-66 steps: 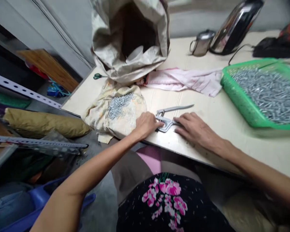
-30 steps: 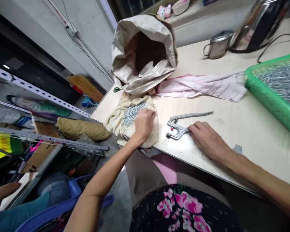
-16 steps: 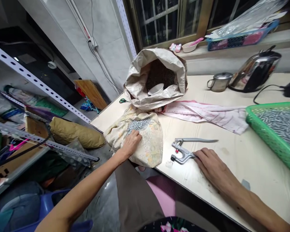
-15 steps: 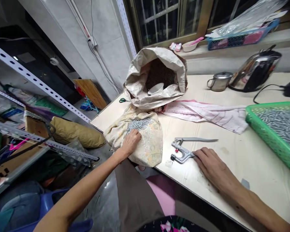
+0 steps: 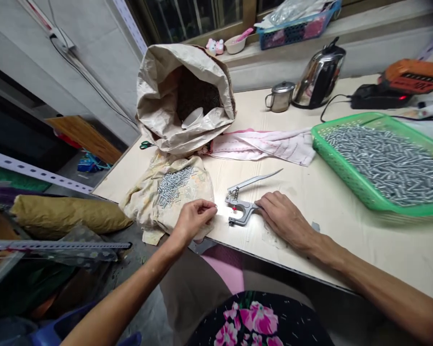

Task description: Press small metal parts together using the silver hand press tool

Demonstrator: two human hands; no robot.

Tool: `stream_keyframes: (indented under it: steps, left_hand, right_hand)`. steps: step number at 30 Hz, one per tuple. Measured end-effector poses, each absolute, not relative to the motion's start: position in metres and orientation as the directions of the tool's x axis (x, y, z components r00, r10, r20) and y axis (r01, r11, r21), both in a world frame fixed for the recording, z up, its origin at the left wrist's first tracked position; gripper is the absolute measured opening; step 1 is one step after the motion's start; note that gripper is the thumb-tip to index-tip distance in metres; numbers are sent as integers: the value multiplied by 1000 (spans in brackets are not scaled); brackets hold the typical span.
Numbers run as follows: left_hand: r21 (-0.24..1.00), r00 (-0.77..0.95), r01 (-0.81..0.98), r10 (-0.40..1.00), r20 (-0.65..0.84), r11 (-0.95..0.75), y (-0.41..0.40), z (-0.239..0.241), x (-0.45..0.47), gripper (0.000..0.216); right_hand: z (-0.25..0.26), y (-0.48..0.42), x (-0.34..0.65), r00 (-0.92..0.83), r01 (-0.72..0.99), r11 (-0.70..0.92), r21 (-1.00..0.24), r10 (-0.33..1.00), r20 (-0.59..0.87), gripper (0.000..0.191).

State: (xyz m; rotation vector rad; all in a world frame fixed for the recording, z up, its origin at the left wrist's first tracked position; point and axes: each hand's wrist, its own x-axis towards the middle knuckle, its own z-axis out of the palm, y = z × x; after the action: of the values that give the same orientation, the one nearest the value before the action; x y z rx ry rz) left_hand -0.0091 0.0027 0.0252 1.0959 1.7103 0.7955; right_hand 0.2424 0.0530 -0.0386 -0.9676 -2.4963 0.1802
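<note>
My left hand (image 5: 195,216) is pinched closed above the right edge of a patterned cloth (image 5: 198,182). A tiny glint shows at its fingertips, too small to name. On the cloth lies a pile of small silvery screw-like metal pieces (image 5: 171,188). To the right, grey snap-fastener pliers (image 5: 243,211) lie on the table with their jaws towards my left hand and the upper handle raised. My right hand (image 5: 283,216) rests on the table, its fingers closed over the end of the lower handle.
Behind the cloth stands a large open sack (image 5: 155,115) with a white scoop (image 5: 193,118) inside. A green basket (image 5: 361,194) full of similar metal pieces sits at right. A pink-white towel (image 5: 267,146), metal mug (image 5: 282,98), kettle (image 5: 319,77) and orange power tool (image 5: 414,76) are farther back.
My left hand has moved from the pile on the cloth rightward towards the pliers' jaws, fingers pinched. My right hand stays at the handle. The view has swung right, showing more of the basket.
</note>
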Motion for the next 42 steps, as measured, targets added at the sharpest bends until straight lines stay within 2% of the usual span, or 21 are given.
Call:
stream_keyframes:
  steps: [2,4,10,14,18,23,30,37,42]
  left_hand:
    - [869,-172,199,889,-424,453,2,17,11,24]
    - [859,-191,152,867,-460,490,3,9,23,24]
    - [829,-199,171,843,-500,532,13,4,29,23]
    - [797,-167,173,814,-556,579,16,4,29,23]
    - [736,-154,217,767,-623,642,18,4,32,21]
    - [704,-167,298,761,-627,645,19,7,33,22]
    - [647,-64,317,697,-714,693,23,5,22,20]
    - [554,17,378,593,-805,742,38,12,18,28]
    - [498,14,452,553,-833,740,44,17,19,30]
  right_hand:
    - [-35,52,243,-646,609,743,-278,668,369,20]
    - [-33,52,244,-647,612,741,-276,670,365,19]
    - [-34,52,245,-660,637,742,-208,665,351,21]
    - [-34,52,245,-652,652,728,-212,681,334,21]
    - [-34,53,245,-654,642,725,-250,688,315,20]
    - [-39,52,244,-644,650,715,-256,698,313,18]
    - [-48,52,245,-659,613,727,-310,687,308,17]
    - [-48,54,245,-665,594,719,-361,691,282,16]
    - [-45,59,246,-696,559,723,-406,675,244,18]
